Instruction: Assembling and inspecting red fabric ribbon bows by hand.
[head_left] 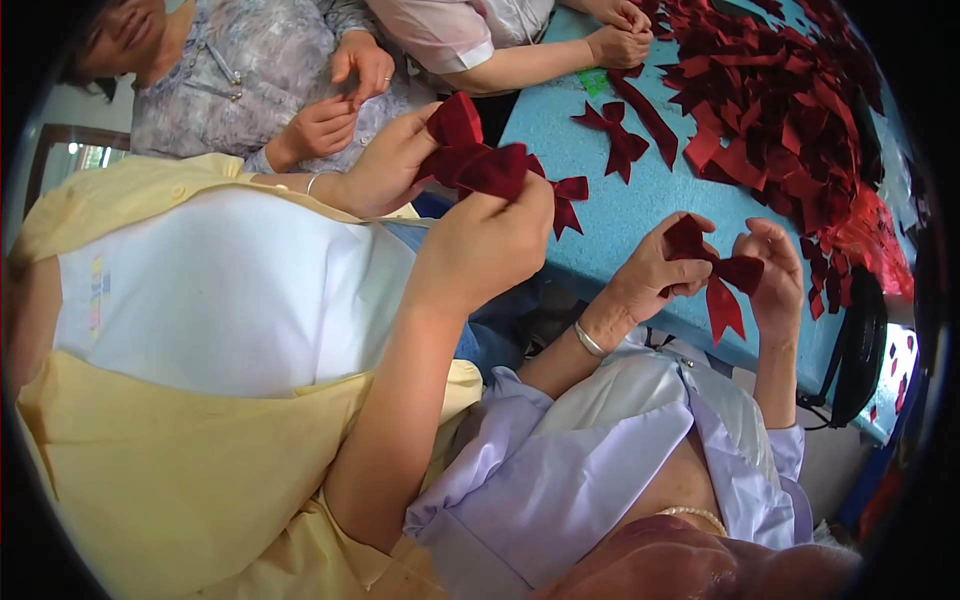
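Between my two hands is a dark red velvet bow (478,165), held above the edge of the table. My left hand (390,165), with a thin bracelet at its wrist, has its fingers closed on the bow's upper left side. My right hand (488,238) pinches the bow's right loop, with the back of the hand hiding some fingertips. Just beyond my right hand, another red bow (568,195) with notched tails is partly hidden by it. A third bow (614,140) lies flat on the blue table (560,115).
A big heap of red bows and ribbon pieces (770,110) covers the table's far right. A person in lavender beside me holds a bow (715,268) in both hands. Two people sit across, their hands (325,125) near the table. A black bag (860,345) hangs at the right edge.
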